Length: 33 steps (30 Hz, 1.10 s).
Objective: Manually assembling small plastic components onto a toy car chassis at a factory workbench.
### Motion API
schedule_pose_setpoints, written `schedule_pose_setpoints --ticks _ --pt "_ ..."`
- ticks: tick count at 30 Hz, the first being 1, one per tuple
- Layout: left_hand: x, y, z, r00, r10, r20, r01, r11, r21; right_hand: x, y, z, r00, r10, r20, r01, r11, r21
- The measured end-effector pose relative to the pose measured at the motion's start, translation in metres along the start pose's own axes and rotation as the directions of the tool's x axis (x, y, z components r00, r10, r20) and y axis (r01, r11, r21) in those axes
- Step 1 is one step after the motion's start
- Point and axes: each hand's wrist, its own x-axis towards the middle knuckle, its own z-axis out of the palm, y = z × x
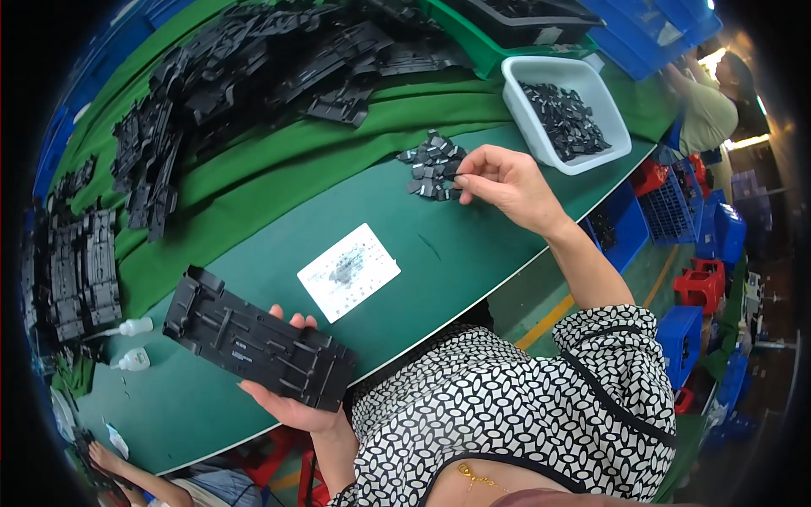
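the long black molded part is lower left of the white card, clamped between thumb and fingers of the left hand. upper right of the card, the right hand pinches a small black piece beside a heap of similar pieces; farther that way stands a white bin.

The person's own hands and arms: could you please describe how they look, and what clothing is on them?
The left hand and right hand are bare, as is the right forearm; no jewellery shows there. The right sleeve is short, with a black-and-white oval pattern. The left sleeve's edge cannot be made out.
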Motion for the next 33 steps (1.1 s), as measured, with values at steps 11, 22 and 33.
schedule_pose_setpoints --ticks 11,22,33 --pt "0.004 -0.006 -0.005 0.999 -0.014 0.05 0.021 0.989 -0.145 0.007 -0.046 0.068 0.927 0.062 0.37 0.076 0.935 -0.345" --pt "0.001 -0.001 -0.007 0.999 -0.049 0.023 0.052 0.985 -0.166 0.018 -0.047 0.109 0.815 -0.118 0.567 0.465 0.716 -0.52" --pt "0.003 -0.001 -0.006 0.998 -0.05 0.032 0.054 0.992 -0.117 0.022 -0.034 0.107 0.65 -0.424 0.631 0.76 0.364 -0.539"
